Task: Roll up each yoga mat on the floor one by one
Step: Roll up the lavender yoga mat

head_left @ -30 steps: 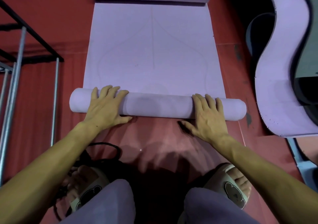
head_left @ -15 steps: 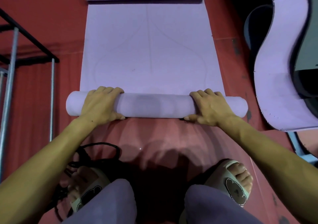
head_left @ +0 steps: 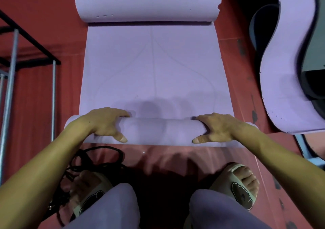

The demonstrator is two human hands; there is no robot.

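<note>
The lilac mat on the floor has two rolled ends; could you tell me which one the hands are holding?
The near roll, gripped by left hand and right hand; the far roll lies untouched.

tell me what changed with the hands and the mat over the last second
Both hands went from lying flat on the rolled end to curling over it: the left hand and right hand now grip the roll, fingers over the top, thumbs on the near side. The flat stretch of the yoga mat and its curled far end stayed put.

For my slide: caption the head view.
Both hands, left hand and right hand, grip the half-rolled lilac foam yoga mat.
</note>
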